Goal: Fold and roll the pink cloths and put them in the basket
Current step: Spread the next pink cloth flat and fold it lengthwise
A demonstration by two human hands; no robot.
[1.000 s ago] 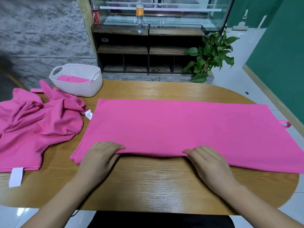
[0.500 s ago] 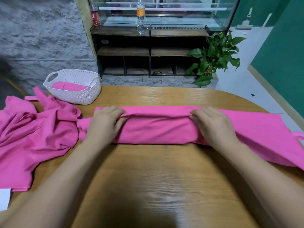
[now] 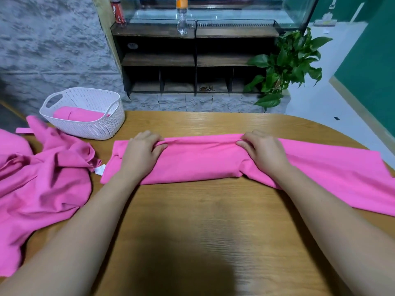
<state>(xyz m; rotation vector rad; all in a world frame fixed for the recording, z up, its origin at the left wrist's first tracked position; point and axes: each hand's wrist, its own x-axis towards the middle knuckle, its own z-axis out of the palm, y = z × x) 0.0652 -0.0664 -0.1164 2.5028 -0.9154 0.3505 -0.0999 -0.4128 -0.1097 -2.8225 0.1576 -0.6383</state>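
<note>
Gripping the folded pink cloth (image 3: 203,161), both hands' fingers (image 3: 157,147) curl closed, its right end cut off

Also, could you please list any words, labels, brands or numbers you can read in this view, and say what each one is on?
No text here can be read.
Red bottle on the shelf: white lettering on its label, too blurred to read.
Clear bottle: orange label, no legible text.
White tag on the crumpled cloth: looks blank.
Round sticker inside the shelf: too small to read.
</note>
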